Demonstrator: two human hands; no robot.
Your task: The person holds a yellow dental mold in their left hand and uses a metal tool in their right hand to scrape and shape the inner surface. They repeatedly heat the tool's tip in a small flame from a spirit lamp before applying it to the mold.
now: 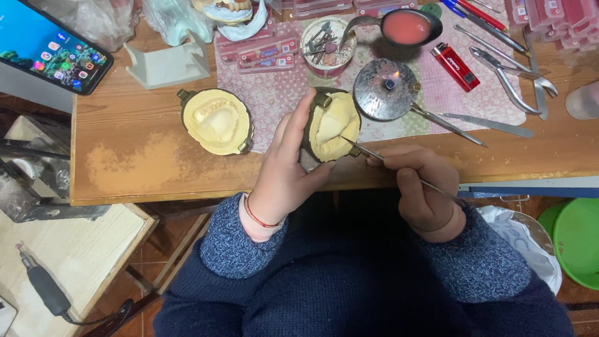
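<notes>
A: What did each hand have?

B: The left hand was wrapped around a flask half, tilting its yellow plaster face up at the table's near edge. The right hand pinched a thin metal tool like a pen, its tip on the plaster at about three o'clock of the mould.

A: And around them?

B: A small burner with a lit flame stood just beside the flask, at one o'clock from it. The other flask half lay well apart at nine o'clock. A ladle of pink wax sat at twelve o'clock, a red lighter at two.

A: How would that be done well?

B: I'd judge short, light strokes, with the right fingers braced near the flask rim so the tip wouldn't gouge. The left grip needed to stay firm, sleeve clear of the flame.
</notes>
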